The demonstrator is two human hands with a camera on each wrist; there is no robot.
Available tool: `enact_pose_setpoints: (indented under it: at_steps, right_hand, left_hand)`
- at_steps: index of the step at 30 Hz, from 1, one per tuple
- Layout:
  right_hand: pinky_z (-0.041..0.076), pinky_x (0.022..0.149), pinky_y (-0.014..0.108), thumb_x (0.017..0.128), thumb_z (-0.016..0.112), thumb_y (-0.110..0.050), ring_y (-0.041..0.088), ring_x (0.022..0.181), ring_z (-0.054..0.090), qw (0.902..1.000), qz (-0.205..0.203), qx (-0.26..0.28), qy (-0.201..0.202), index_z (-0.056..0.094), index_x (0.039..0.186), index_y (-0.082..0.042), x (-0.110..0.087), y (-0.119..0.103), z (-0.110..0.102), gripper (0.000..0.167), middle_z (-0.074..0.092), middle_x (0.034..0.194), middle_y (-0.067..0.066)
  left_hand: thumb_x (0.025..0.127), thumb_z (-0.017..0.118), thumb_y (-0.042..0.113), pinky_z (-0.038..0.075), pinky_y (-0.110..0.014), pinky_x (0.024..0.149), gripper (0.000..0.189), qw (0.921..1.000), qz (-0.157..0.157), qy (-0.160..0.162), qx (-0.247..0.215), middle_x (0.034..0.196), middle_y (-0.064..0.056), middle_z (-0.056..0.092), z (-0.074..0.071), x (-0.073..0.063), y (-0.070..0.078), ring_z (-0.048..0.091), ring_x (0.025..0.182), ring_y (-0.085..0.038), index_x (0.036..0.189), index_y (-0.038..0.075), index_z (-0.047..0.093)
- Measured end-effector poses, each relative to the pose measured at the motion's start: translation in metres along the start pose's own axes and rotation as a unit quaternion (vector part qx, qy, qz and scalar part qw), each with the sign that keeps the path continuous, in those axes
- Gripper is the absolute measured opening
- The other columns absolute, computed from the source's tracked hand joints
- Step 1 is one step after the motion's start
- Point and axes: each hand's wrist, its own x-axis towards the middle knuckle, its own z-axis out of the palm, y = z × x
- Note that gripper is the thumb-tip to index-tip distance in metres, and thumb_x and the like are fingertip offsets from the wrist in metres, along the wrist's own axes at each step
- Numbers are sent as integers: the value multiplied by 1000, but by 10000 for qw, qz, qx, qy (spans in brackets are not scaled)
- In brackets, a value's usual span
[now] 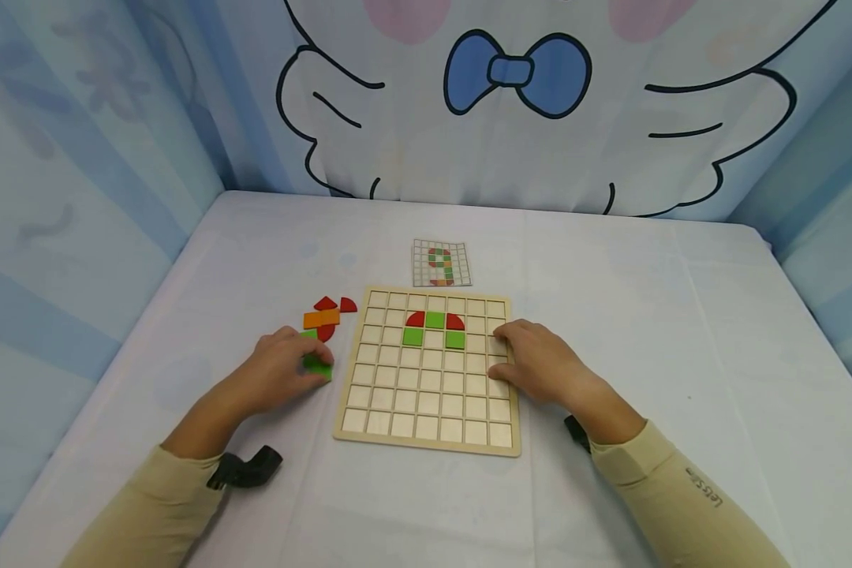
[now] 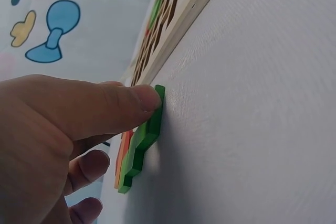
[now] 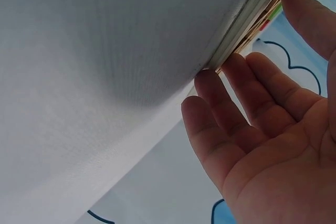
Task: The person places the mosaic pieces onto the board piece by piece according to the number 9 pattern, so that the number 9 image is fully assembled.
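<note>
My left hand (image 1: pixel 277 369) is left of the wooden grid board (image 1: pixel 426 447), thumb and forefinger pinching a green square tile (image 2: pixel 154 124) among other green tiles on the table. Just beyond it lie orange tiles (image 1: pixel 322 318) and several red quarter-round pieces (image 1: pixel 349 305). On the board, a red piece (image 1: pixel 415 319), a green tile (image 1: pixel 435 319) and another red piece (image 1: pixel 455 322) form a row, with green tiles (image 1: pixel 412 337) under the two outer ones. My right hand (image 1: pixel 539 363) rests at the board's right edge, its fingers loosely extended and touching the rim.
A small printed card (image 1: pixel 423 272) with a grid and a red, green and orange pattern lies behind the board. White cloth (image 1: pixel 610 300) covers the table. Patterned curtains (image 1: pixel 518 158) hang at the back and sides.
</note>
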Motion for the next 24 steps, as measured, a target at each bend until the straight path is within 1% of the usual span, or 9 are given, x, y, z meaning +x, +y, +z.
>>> enact_pose_setpoints:
  at_steps: [5,11,15,18,24]
  right_hand:
    - [38,105,51,93,72,-25,40,127,51,10000,11,36,-6,54,132,8,-1,-1,0,54,56,133,23]
    - [38,106,50,93,72,-26,40,127,50,10000,27,19,2,55,132,7,-1,-1,-1,53,57,133,22]
    - [38,106,50,93,72,-25,40,126,50,10000,25,12,13,55,132,7,-1,-2,-2,53,57,133,23]
    - [38,105,50,93,72,-25,40,126,51,10000,18,36,19,55,131,7,-1,-2,-1,53,57,133,23]
    - [39,105,51,93,72,-26,41,125,51,10000,-16,43,35,55,131,8,-1,-1,-1,54,57,133,23]
  left_hand:
    - [84,81,14,37,-47,85,18,9999,78,55,31,92,0,62,-1,0,1,49,98,-28,100,12,72]
    - [83,82,16,36,-49,87,18,9993,276,198,152,89,2,62,0,2,-1,49,98,-28,97,12,71]
    - [83,83,18,36,-49,87,19,9989,359,271,135,88,3,62,2,3,-3,50,98,-28,97,12,72]
    - [83,83,20,36,-50,88,20,9990,337,262,110,90,2,63,2,3,-3,50,100,-29,98,12,72]
    - [83,83,20,36,-51,89,22,9996,157,178,180,94,0,64,0,2,-2,50,101,-29,101,12,72]
